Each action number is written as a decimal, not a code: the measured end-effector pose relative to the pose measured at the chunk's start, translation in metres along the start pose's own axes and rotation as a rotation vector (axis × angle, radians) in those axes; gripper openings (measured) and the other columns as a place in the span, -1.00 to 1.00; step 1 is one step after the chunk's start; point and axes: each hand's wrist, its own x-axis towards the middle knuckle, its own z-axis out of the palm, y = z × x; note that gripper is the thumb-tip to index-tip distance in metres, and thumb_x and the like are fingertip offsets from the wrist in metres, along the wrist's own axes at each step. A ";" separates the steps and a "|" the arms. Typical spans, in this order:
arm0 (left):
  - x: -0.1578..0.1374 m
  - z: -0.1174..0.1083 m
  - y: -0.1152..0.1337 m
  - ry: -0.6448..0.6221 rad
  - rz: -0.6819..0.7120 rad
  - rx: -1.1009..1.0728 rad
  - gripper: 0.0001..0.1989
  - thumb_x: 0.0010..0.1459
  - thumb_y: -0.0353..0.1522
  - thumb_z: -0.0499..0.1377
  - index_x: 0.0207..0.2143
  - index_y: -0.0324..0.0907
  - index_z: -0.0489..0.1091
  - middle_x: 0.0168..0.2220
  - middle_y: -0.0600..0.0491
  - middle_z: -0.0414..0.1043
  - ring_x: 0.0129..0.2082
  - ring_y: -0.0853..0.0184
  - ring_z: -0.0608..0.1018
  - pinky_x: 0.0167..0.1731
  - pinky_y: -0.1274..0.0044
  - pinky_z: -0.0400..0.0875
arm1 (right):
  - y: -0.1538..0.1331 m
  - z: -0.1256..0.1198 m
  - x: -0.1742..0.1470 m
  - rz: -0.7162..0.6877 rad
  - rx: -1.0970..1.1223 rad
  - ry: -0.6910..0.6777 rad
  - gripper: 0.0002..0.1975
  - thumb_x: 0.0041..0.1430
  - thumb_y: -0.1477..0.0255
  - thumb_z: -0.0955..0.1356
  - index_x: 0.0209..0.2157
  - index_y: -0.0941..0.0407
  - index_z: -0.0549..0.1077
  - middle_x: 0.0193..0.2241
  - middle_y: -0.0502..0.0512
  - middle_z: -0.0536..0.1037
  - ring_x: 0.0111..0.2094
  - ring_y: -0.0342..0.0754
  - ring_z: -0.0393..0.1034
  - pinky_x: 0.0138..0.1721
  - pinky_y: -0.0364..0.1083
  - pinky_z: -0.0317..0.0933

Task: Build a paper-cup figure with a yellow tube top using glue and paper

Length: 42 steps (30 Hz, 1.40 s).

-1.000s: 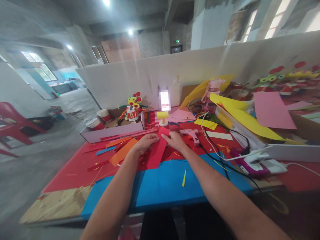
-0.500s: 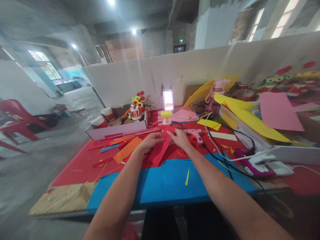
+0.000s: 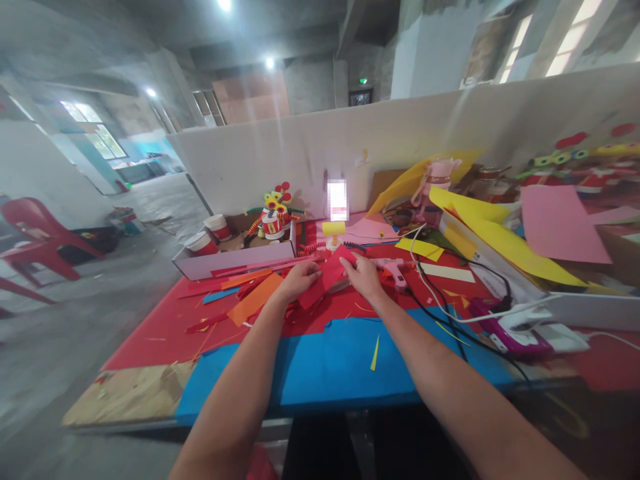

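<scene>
Over the middle of the table I hold a piece of red paper, its lower end slanting down to the left. My right hand pinches the paper's right edge between thumb and fingers. At its left edge is my left hand, fingers curled and closed against the sheet; the exact grip is partly hidden. Just beyond the paper stands a small figure with a yellow paper roll on top and dark coiled arms. A pink glue gun lies to the right of my right hand.
Orange paper and red scraps lie left. Blue sheets cover the front edge. A white box holds cups and a finished figure. Cables run right to a purple-and-white power strip. Yellow sheets overhang a box.
The red paper has tilted and shifted, its lower end now higher and less of it showing between my hands. My left hand has moved slightly away from my right.
</scene>
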 end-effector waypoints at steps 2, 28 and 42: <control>-0.002 -0.002 -0.001 -0.034 -0.011 0.005 -0.75 -0.03 -0.22 0.23 -0.58 -0.18 0.30 -0.60 0.17 0.22 -0.58 0.44 0.21 -0.56 0.60 0.06 | 0.000 0.000 0.000 0.017 0.020 -0.004 -0.75 0.25 0.28 0.24 -0.37 0.12 0.43 -0.60 0.08 0.53 -0.51 -0.02 0.43 -0.46 -0.13 0.16; -0.020 -0.167 -0.026 -0.042 -0.202 0.967 -0.82 -0.16 -0.40 0.14 -0.51 -0.08 0.55 -0.45 0.05 0.57 -0.39 0.28 0.52 -0.36 0.56 0.30 | -0.011 0.004 -0.007 -0.121 -0.004 -0.122 -0.67 0.30 0.26 0.22 -0.48 0.10 0.44 -0.56 0.01 0.49 -0.52 -0.13 0.27 -0.45 -0.17 0.00; -0.009 -0.129 -0.035 0.096 -0.192 1.197 -0.81 0.06 -0.39 0.10 -0.35 -0.10 0.53 -0.20 -0.02 0.57 -0.22 0.24 0.54 -0.27 0.54 0.31 | -0.014 0.001 -0.008 -0.130 -0.041 -0.163 -0.73 0.27 0.34 0.26 -0.45 0.11 0.49 -0.52 0.02 0.53 -0.50 -0.14 0.29 -0.46 -0.17 -0.06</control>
